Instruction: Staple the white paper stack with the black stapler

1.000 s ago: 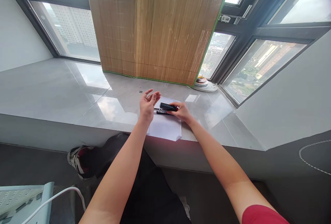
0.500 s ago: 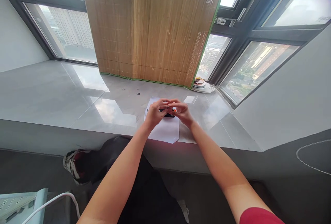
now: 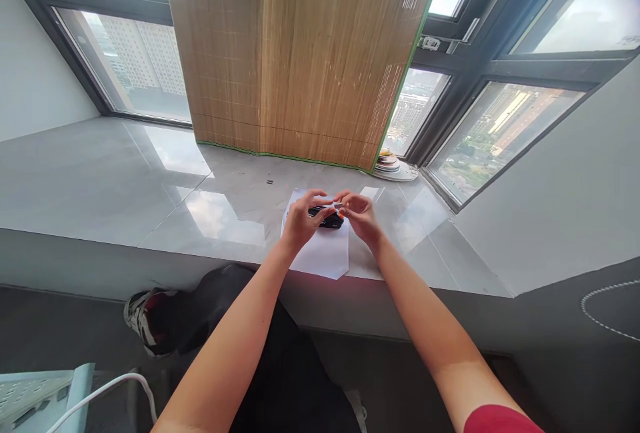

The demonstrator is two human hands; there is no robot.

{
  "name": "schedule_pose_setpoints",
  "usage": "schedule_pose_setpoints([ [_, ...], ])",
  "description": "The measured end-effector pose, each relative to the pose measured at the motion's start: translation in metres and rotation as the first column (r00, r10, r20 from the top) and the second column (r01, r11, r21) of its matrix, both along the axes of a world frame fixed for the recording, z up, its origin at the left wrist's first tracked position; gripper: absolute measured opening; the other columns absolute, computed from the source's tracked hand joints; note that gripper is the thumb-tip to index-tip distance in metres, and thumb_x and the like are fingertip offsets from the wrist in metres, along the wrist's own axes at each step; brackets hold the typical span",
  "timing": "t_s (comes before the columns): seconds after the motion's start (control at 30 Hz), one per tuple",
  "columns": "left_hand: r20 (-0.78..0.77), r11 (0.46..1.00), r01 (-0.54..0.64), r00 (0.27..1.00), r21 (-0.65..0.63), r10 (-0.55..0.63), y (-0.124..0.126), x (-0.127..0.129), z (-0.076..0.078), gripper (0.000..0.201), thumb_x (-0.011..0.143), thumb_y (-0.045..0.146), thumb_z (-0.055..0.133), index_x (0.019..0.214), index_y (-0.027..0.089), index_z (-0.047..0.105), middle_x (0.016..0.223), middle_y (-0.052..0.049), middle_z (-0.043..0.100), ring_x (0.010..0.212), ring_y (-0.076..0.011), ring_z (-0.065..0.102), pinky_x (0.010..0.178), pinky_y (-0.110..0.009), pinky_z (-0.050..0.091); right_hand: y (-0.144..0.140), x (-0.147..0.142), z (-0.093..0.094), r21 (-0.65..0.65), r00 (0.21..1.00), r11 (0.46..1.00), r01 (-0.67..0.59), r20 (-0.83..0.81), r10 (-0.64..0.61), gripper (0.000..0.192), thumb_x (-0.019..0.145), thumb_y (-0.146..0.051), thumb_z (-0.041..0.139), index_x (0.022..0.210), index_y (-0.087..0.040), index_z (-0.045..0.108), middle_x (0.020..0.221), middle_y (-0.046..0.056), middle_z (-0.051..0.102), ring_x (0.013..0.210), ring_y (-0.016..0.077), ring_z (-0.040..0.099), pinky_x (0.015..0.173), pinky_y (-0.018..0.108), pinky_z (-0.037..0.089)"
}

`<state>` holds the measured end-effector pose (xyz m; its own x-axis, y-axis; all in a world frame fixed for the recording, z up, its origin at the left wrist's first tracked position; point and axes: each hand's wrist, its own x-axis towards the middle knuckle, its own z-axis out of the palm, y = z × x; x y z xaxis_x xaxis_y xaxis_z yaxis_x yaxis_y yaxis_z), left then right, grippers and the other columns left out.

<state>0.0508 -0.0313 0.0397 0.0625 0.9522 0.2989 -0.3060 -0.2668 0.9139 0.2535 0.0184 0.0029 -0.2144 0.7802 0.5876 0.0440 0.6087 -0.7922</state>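
A black stapler (image 3: 327,218) with an orange end lies on a white sheet of paper (image 3: 320,253) near the front edge of the glossy grey sill (image 3: 150,186). My left hand (image 3: 300,218) curls over the stapler's left end and grips it. My right hand (image 3: 361,214) pinches at the stapler's right end, thumb and fingers closed on it. The hands hide most of the stapler's body.
A bamboo blind (image 3: 300,53) hangs behind, down to the sill. Two tiny dark bits (image 3: 270,182) lie on the sill beyond the paper. A stack of small plates (image 3: 393,165) sits at the back right corner. My shoe (image 3: 145,316) and a white cable (image 3: 100,390) are below.
A second ago my left hand was raised open beside the stapler while the right held it. Both hands have since closed on the stapler over the paper.
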Motion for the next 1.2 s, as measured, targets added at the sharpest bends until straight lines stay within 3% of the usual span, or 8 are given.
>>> schedule_pose_setpoints([
  [0.17, 0.089, 0.949, -0.304, 0.951, 0.085, 0.296, 0.011, -0.015, 0.016, 0.017, 0.087, 0.009, 0.082, 0.087, 0.024, 0.074, 0.106, -0.01, 0.071, 0.122, -0.0262, 0.063, 0.113, -0.033, 0.045, 0.036, 0.055, 0.005, -0.098, 0.954, 0.958, 0.27, -0.104, -0.279, 0.04, 0.086, -0.058, 0.077, 0.085, -0.025, 0.056, 0.117, 0.012, 0.078, 0.099, 0.0251, 0.074, 0.079, 0.04, 0.059],
  [0.3, -0.321, 0.886, -0.423, 0.826, 0.191, 0.464, 0.054, -0.042, 0.018, 0.018, 0.088, 0.006, 0.072, 0.087, 0.024, 0.071, 0.117, -0.012, 0.064, 0.13, -0.031, 0.056, 0.121, -0.042, 0.04, 0.068, 0.11, 0.002, -0.257, 0.846, 0.811, 0.526, 0.059, -0.53, 0.047, 0.065, -0.057, 0.09, 0.084, -0.023, 0.064, 0.086, 0.007, 0.079, 0.077, 0.0216, 0.071, 0.068, 0.034, 0.055],
  [0.4, -0.687, 0.897, -0.377, 0.589, 0.233, 0.426, 0.089, -0.061, -0.001, 0.022, 0.09, 0.005, 0.061, 0.1, 0.022, 0.071, 0.124, -0.014, 0.063, 0.126, -0.0311, 0.06, 0.115, -0.045, 0.046, 0.08, 0.134, -0.013, -0.231, 0.71, 0.672, 0.704, 0.196, -0.677, 0.05, 0.061, -0.059, 0.089, 0.084, -0.021, 0.066, 0.075, 0.006, 0.076, 0.069, 0.0219, 0.069, 0.066, 0.034, 0.053],
  [0.5, -0.774, 0.899, -0.359, 0.485, 0.249, 0.408, 0.116, -0.076, -0.023, 0.038, 0.091, 0.002, 0.051, 0.114, 0.022, 0.073, 0.132, -0.013, 0.065, 0.123, -0.0264, 0.066, 0.113, -0.042, 0.05, 0.087, 0.145, -0.028, -0.159, 0.618, 0.6, 0.784, 0.282, -0.734, 0.046, 0.066, -0.06, 0.086, 0.082, -0.022, 0.064, 0.071, 0.005, 0.075, 0.066, 0.0238, 0.07, 0.069, 0.036, 0.055],
  [0.63, -0.852, 0.864, -0.402, 0.293, 0.303, 0.435, 0.142, -0.089, -0.041, 0.046, 0.095, 0.006, 0.047, 0.13, 0.019, 0.073, 0.152, -0.016, 0.061, 0.141, -0.0291, 0.059, 0.123, -0.044, 0.043, 0.096, 0.151, -0.037, -0.028, 0.526, 0.565, 0.825, 0.406, -0.747, 0.033, 0.075, -0.053, 0.079, 0.074, -0.024, 0.064, 0.071, 0.007, 0.077, 0.072, 0.0274, 0.073, 0.08, 0.041, 0.057],
  [0.8, -0.957, 0.892, -0.375, 0.039, 0.254, 0.289, 0.16, -0.096, -0.053, 0.055, 0.101, 0.015, 0.044, 0.153, 0.005, 0.057, 0.166, -0.025, 0.048, 0.16, -0.0411, 0.037, 0.131, -0.062, 0.026, 0.103, 0.154, -0.037, 0.06, 0.451, 0.562, 0.825, 0.529, -0.719, 0.017, 0.08, -0.041, 0.073, 0.079, -0.024, 0.069, 0.085, 0.01, 0.082, 0.089, 0.0311, 0.077, 0.094, 0.044, 0.055],
  [0.97, -0.96, 0.916, -0.304, 0.023, 0.26, 0.28, 0.158, -0.104, -0.056, 0.044, 0.099, 0.012, 0.044, 0.131, 0.009, 0.073, 0.14, -0.024, 0.07, 0.139, -0.0364, 0.061, 0.119, -0.048, 0.044, 0.105, 0.152, -0.042, 0.094, 0.463, 0.642, 0.761, 0.615, -0.638, 0.012, 0.083, -0.035, 0.069, 0.081, -0.025, 0.074, 0.101, 0.007, 0.084, 0.104, 0.0288, 0.077, 0.11, 0.045, 0.05],
  [1.2, -0.941, 0.879, -0.406, 0.11, 0.25, 0.319, 0.143, -0.111, -0.048, 0.023, 0.096, 0.014, 0.054, 0.106, 0.019, 0.074, 0.117, -0.017, 0.077, 0.119, -0.0349, 0.068, 0.096, -0.042, 0.053, 0.106, 0.147, -0.046, 0.143, 0.336, 0.611, 0.778, 0.728, -0.598, 0.029, 0.09, -0.035, 0.062, 0.106, -0.025, 0.083, 0.124, 0.009, 0.081, 0.128, 0.033, 0.067, 0.115, 0.05, 0.045],
])
